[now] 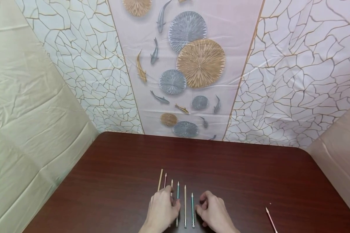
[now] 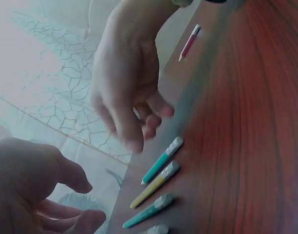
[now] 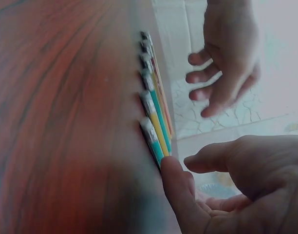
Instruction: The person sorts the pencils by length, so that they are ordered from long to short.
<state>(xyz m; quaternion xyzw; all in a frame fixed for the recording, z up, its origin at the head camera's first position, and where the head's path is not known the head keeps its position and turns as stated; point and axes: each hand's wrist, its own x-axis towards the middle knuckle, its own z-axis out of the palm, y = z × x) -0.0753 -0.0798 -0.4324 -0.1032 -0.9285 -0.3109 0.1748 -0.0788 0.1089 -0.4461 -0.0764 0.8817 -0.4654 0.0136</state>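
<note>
Several pencils lie side by side in a row, points away from me. My left hand (image 1: 162, 208) is over the left part of the row, partly hiding a gold pencil (image 1: 160, 180), a red pencil (image 1: 165, 180) and others; its thumb is close to a teal pencil (image 1: 178, 189). In the left wrist view its fingers are loosely bent, with nothing between them. To the right of the row, my right hand (image 1: 214, 212) has loosely bent fingers beside the outermost teal pencil (image 1: 192, 210). Between the two teal pencils lies a yellow pencil (image 1: 185, 207).
A separate red pencil (image 1: 271, 220) lies at the front right of the dark wooden table (image 1: 128, 155), with a tiny pale speck (image 1: 270, 203) near its point. Behind the table hangs a patterned curtain (image 1: 175, 106), and pale cloth (image 1: 32, 129) lines the left side.
</note>
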